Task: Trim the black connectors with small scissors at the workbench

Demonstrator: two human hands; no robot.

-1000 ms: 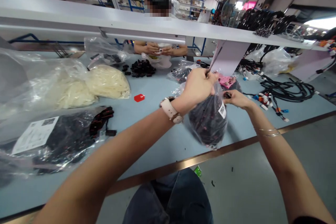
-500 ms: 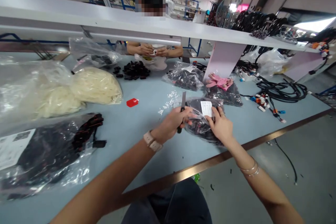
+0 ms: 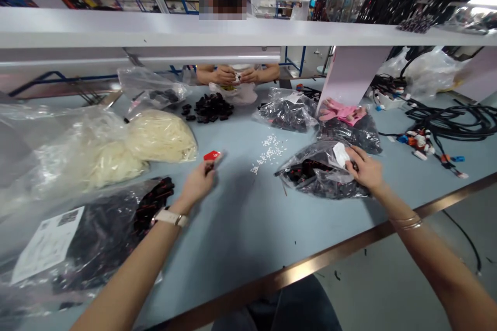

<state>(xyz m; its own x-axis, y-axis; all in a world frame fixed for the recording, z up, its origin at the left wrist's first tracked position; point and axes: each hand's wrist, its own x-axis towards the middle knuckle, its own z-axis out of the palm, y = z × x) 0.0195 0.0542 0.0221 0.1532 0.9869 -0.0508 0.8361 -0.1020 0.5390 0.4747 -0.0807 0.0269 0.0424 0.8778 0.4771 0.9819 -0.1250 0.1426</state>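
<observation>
My left hand (image 3: 197,183), wearing a pale watch on the wrist, is closed on a utility knife (image 3: 210,167); the black handle shows at the fingertips and the blade is blurred. It is beside a small red tag (image 3: 212,155) on the table. My right hand (image 3: 364,168) pinches the clear plastic bag (image 3: 330,186) near its white label (image 3: 340,155). Black parts (image 3: 306,170) show through a gap on the bag's left side. Small white bits (image 3: 269,152) lie scattered between my hands.
Bags of cream-coloured parts (image 3: 163,137) and black parts (image 3: 97,243) lie at left. A pile of black pieces (image 3: 213,108), a pink glove (image 3: 341,112) and black cables (image 3: 454,124) sit further back. A shelf (image 3: 248,33) crosses above; a co-worker's hands (image 3: 238,74) are behind it.
My left hand has moved left with the knife, away from the bag to the red tag. The bag now gapes on its left side, while my right hand still grips it.
</observation>
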